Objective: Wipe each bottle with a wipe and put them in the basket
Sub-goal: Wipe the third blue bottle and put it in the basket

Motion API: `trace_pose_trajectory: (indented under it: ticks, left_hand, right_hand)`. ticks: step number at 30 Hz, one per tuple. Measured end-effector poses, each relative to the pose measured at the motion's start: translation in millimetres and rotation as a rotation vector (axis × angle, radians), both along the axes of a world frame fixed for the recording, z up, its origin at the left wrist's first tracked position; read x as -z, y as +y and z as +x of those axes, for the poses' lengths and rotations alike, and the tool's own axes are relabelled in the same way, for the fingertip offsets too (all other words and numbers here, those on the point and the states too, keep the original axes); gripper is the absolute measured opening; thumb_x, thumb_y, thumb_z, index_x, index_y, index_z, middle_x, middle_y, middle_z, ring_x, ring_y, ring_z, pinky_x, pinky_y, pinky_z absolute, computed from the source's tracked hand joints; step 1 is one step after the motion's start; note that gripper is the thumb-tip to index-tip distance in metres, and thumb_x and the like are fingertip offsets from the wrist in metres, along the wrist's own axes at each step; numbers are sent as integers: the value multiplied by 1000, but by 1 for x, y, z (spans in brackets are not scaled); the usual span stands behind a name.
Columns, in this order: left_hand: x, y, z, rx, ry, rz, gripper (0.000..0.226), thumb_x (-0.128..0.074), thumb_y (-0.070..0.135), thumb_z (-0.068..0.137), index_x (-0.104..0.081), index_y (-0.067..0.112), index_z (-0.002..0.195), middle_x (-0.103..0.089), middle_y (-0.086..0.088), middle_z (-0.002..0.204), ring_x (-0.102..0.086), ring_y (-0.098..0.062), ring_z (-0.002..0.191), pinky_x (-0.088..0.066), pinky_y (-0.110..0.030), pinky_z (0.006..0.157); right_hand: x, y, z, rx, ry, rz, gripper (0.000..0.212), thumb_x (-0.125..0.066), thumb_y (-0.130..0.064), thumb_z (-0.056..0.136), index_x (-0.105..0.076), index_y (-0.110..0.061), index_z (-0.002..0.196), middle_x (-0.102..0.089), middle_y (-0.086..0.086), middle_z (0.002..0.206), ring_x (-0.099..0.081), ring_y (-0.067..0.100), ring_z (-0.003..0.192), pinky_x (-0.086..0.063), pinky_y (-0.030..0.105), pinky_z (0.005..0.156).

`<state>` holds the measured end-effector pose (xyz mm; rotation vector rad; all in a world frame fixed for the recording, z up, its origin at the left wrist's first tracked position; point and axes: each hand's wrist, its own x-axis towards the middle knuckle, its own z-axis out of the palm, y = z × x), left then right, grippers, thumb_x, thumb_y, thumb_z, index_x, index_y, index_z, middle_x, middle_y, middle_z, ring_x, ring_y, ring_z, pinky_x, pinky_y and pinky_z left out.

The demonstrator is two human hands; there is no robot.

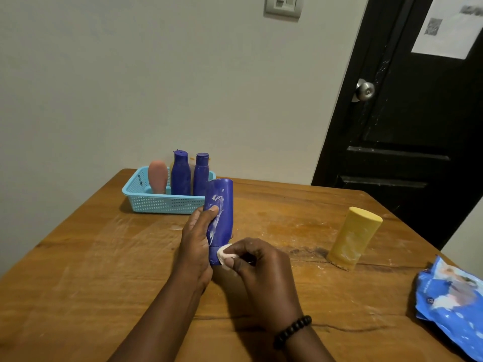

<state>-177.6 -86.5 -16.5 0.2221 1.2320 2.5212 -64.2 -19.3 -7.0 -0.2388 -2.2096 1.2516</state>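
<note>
At desk centre: blue bottle (219, 218) mid-wipe, upside down, cap end low.
Left hand (196, 241) gripped the bottle's side, thumb on the label; right hand (258, 267) pinched a small balled wipe (224, 254) against the cap end. Risk: one-sided grip, so wipe pressure could twist the bottle loose or leave the far side unwiped. Yellow bottle (352, 239) stood apart to the right, untouched. Basket (156, 199) behind already held three bottles.

black door (407, 126) w/ knob (365, 90), wall switch (283, 5)
</note>
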Motion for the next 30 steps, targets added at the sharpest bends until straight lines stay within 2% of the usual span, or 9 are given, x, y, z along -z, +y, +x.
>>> trace_pose_trajectory:
  ticks: [4, 9, 13, 17, 20, 23, 25, 28, 30]
  left_hand:
    - [-2, 0, 3, 41, -12, 19, 46, -63, 22, 89, -54, 5, 131, -68, -6, 93, -69, -15, 73, -54, -28, 55]
    - [-2, 2, 5, 82, 3, 0, 48, -65, 27, 83, -56, 10, 128, -68, -11, 101, -66, -19, 80, -56, -27, 55]
    - [-2, 0, 6, 101, -30, 64, 50, -66, 27, 78, -57, 10, 124, -69, -11, 100, -68, -16, 75, -56, -27, 56]
    - [1, 0, 4, 93, -97, 139, 38, -62, 20, 88, -58, 8, 124, -70, -10, 97, -69, -15, 75, -57, -28, 59]
    - [3, 0, 4, 79, -195, 208, 52, -64, 25, 86, -53, 8, 134, -67, -11, 94, -68, -17, 74, -57, -28, 55]
    - [2, -3, 2, 31, -193, 165, 65, -69, 34, 74, -54, 11, 133, -63, -11, 93, -64, -17, 72, -55, -27, 52]
    - [2, -5, 2, 24, -161, 147, 65, -69, 36, 74, -55, 9, 131, -65, -10, 90, -64, -18, 69, -55, -26, 53]
    - [-1, -4, 4, 40, -145, 163, 61, -68, 34, 77, -56, 9, 131, -68, -8, 86, -66, -16, 69, -56, -25, 55]
    - [-4, -2, 6, 59, -118, 144, 61, -68, 33, 76, -55, 9, 130, -68, -6, 86, -66, -15, 70, -56, -26, 54]
  right_hand:
    - [-30, 10, 3, -29, -6, -61, 13, -68, -18, 87, -71, -27, 95, -71, -13, 93, -64, -2, 91, -57, 24, 79]
    - [-62, 27, -32, 155, 131, 125, 18, -66, -19, 89, -67, -24, 106, -64, -18, 96, -58, -10, 91, -48, 3, 72]
    - [-44, 22, -44, 119, 135, 280, 14, -69, -11, 86, -69, -19, 98, -67, -9, 99, -61, -3, 91, -48, 5, 76]
    - [-20, 12, -30, 96, 210, 187, 17, -71, -9, 84, -70, -21, 96, -67, -12, 96, -62, -3, 93, -49, 6, 76]
    - [-9, 3, -20, 73, 198, 160, 16, -72, -8, 84, -73, -20, 95, -69, -13, 96, -63, -4, 94, -51, 8, 76]
    - [2, -8, -8, 24, 156, 163, 20, -75, -6, 81, -74, -22, 93, -70, -14, 95, -64, -4, 93, -52, 11, 76]
    - [5, -5, 1, -13, 74, 111, 21, -76, -5, 79, -76, -23, 91, -71, -15, 92, -65, -3, 91, -53, 13, 77]
    - [-6, 15, 13, -210, -149, -24, 18, -72, -6, 83, -77, -19, 92, -74, -11, 93, -67, 0, 89, -54, 19, 80]
    - [-17, 27, 16, -224, -110, -134, 15, -66, -7, 88, -75, -17, 96, -73, -7, 94, -67, 6, 88, -56, 23, 78]
